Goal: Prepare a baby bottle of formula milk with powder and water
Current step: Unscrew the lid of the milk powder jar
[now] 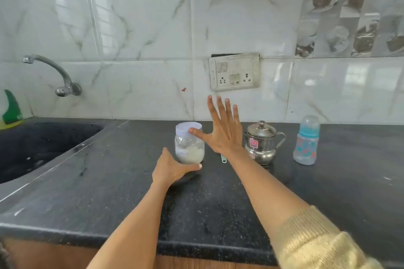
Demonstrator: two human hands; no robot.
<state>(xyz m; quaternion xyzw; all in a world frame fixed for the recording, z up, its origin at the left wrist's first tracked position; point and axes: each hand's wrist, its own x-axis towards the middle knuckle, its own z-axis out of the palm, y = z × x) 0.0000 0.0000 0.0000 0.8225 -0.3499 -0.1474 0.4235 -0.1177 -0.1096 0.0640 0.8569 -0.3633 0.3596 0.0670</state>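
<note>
From the head view, my left hand (172,167) grips the base of the powder jar (189,143), which stands on the dark bench (109,181) near the frame's centre. My right hand (223,131) is spread flat, fingers straight, thumb touching the jar's white lid (188,129). At three o'clock from the jar stands a steel pot (261,143), then the capped bottle (306,140). The sink (32,144) lies at nine o'clock.

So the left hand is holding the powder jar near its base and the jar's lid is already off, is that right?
Not quite. The head view shows the left hand holding the powder jar near its base, but the white lid is on, with the right hand's thumb touching its rim.
</note>
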